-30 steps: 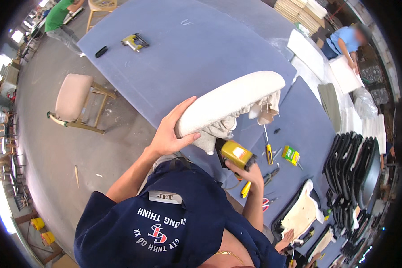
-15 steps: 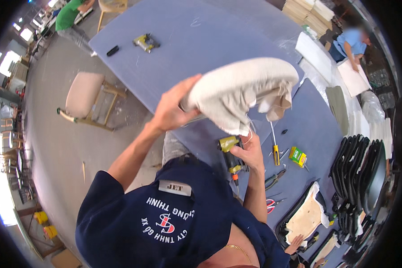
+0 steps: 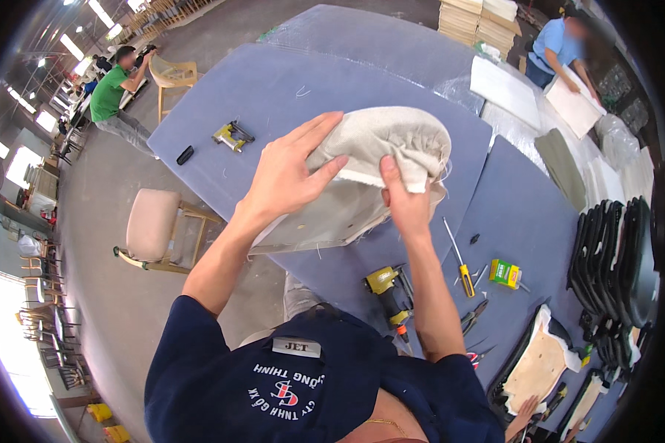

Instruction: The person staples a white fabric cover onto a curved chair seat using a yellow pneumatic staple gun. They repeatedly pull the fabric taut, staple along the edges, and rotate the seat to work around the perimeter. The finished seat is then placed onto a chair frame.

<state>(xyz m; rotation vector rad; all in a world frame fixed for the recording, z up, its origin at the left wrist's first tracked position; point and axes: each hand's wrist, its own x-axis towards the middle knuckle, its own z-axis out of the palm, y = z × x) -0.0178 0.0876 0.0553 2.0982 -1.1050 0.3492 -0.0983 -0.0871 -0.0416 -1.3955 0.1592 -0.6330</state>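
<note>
A beige fabric-covered chair pad [image 3: 380, 127] is held tilted above the table in front of me, its cloth gathered in folds around the rounded end. My left hand [image 3: 288, 173] grips its left side, fingers over the top and thumb on the folded cloth. My right hand [image 3: 408, 203] is closed on the loose cloth edge at the right, thumb pressed on top; its fingers are mostly hidden under the cloth. Loose threads hang from the edge. Below the pad, a yellow and black staple gun [image 3: 384, 289] lies beside my right forearm.
The blue-grey table [image 3: 288, 88] carries a second staple gun [image 3: 231, 137], a yellow-handled screwdriver [image 3: 465, 279], a green and yellow box [image 3: 505, 273] and pliers [image 3: 473, 317]. Black panels [image 3: 606, 266] stand stacked at right. A chair [image 3: 155, 225] stands left. Co-workers are at far left, far right and lower right.
The chair pad has been tilted and turned, showing its flat inner side. My right hand has moved up from beside the staple gun onto the cloth edge. My view has shifted.
</note>
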